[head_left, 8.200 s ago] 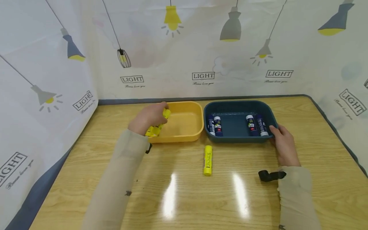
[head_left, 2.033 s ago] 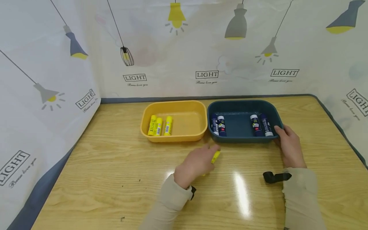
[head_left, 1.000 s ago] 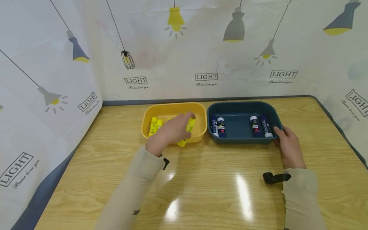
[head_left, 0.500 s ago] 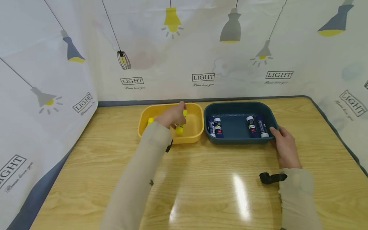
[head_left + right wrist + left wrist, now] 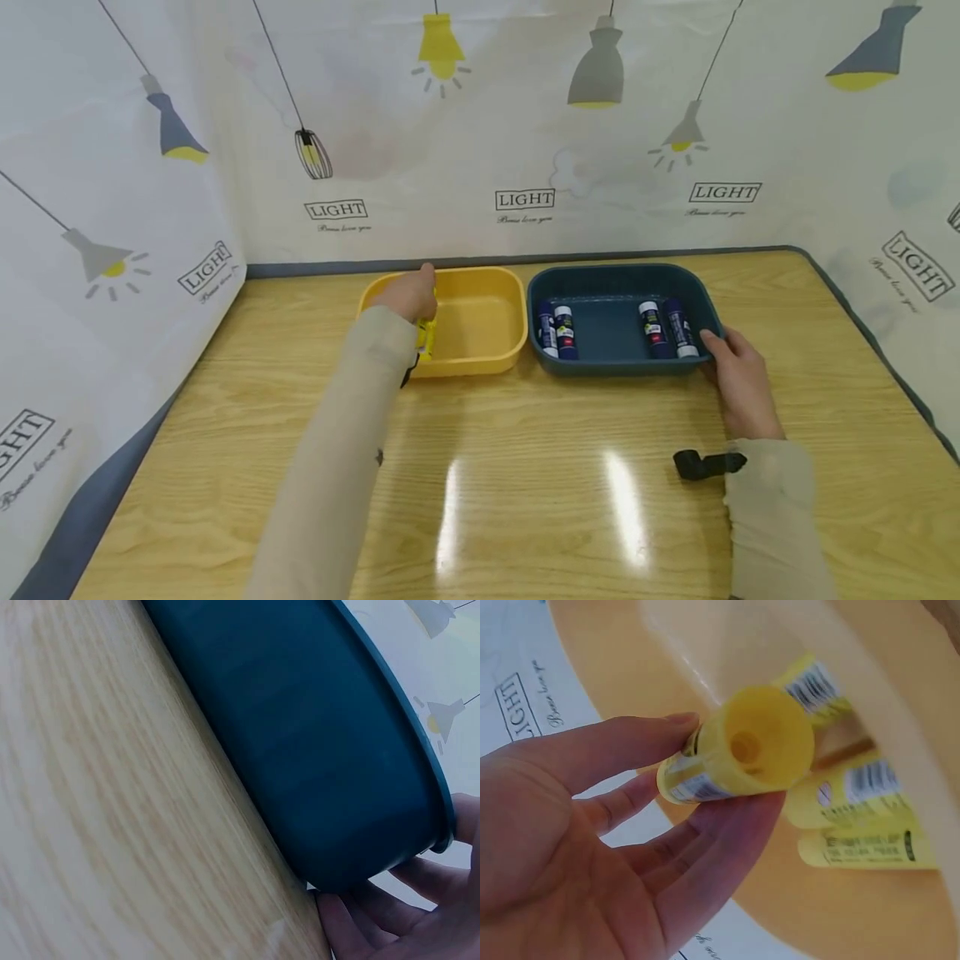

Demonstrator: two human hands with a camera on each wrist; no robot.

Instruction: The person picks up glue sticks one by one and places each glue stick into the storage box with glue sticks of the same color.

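Note:
Between its thumb and fingers, my left hand (image 5: pixel 408 293) pinches a yellow glue stick (image 5: pixel 735 750) over the left part of the yellow tray (image 5: pixel 480 363). The left wrist view shows the stick's hollow end facing the camera. Beyond it, three more yellow glue sticks (image 5: pixel 855 789) lie in the tray; in the head view the hand and sleeve hide most of them. My right hand (image 5: pixel 742 379) holds the dark blue tray (image 5: pixel 322 742) at its right front corner, thumb on the rim and fingers against the outer wall.
Several navy glue sticks (image 5: pixel 565 333) with white ends lie inside the blue tray, in pairs at its left and right. Both trays stand side by side near the back of the wooden table (image 5: pixel 540 483), before a lamp-printed cloth backdrop (image 5: pixel 630 150).
My left hand has picked up the yellow glue stick from the table in front of the trays, carried it over the yellow tray, then shifted left there. My right hand has stayed on the blue tray.

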